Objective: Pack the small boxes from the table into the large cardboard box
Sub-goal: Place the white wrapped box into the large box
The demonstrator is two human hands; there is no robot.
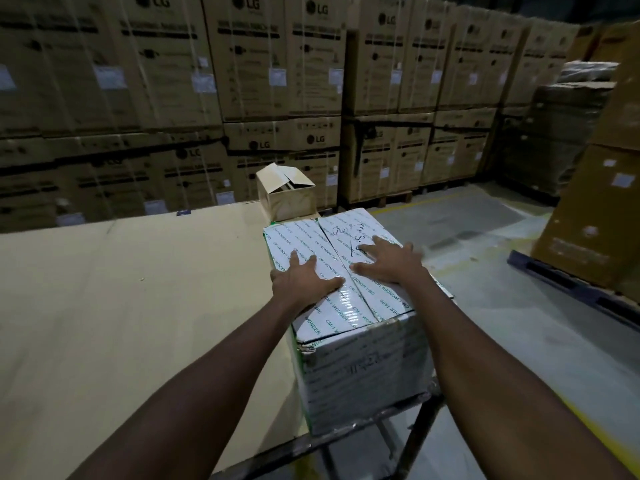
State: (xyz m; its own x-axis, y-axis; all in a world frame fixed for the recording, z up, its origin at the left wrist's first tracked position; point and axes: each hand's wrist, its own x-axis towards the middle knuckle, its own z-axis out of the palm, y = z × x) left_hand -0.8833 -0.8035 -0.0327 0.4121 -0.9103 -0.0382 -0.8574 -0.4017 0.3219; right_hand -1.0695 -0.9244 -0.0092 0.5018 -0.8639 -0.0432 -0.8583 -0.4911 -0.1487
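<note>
Head view shows the large cardboard box (363, 362), a squat block sheathed in glossy white tape printed with green lettering, sitting at the right edge of the surface (121, 289) on a dark metal frame (415, 434); its near-left corner is crumpled, and its two top flaps lie closed, meeting along a central seam; the left hand (304, 278) lies flat with fingers spread on the left flap, the right hand (388, 263) lies spread on the right flap beside scrawled black marks; the surface is matte tan board; a small plain brown box (285, 192) stands open-flapped at its far edge, just beyond the large one.
</note>
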